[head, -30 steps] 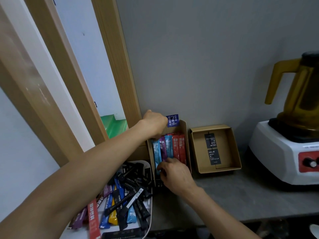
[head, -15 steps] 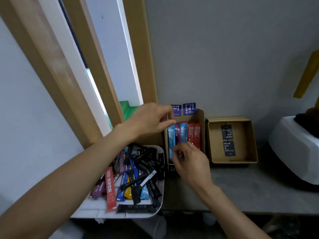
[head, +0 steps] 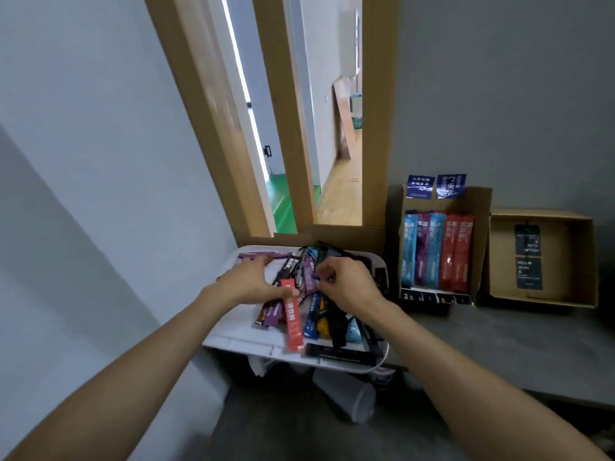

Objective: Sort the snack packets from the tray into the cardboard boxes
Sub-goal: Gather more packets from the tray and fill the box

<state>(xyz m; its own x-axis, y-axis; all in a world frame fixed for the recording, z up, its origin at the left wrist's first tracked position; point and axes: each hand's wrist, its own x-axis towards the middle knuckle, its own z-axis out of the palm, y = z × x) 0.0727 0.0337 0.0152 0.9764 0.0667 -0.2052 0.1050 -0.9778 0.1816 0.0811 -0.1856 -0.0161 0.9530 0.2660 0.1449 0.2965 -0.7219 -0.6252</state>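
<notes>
A white tray (head: 239, 341) at the counter's left end holds a loose pile of several stick packets, black, purple, blue, yellow and red. My left hand (head: 253, 281) lies on the pile's left side, its thumb across the top end of a red packet (head: 294, 327). Just to the right, my right hand (head: 346, 284) has its fingers curled, pinching the end of a dark packet (head: 318, 277) in the pile. Right of the tray, the left cardboard box (head: 482, 227) holds upright blue, purple and red packets. The right cardboard box (head: 565, 296) holds two black packets.
The boxes stand against a grey wall on a grey counter (head: 499, 344). A wooden door frame (head: 376, 128) rises behind the tray, with a corridor beyond. The tray overhangs the counter's left edge, and a pale cup (head: 346, 397) lies on the floor below.
Both hands have left the left cardboard box and come down to the tray's pile. The view has swung left and downward.
</notes>
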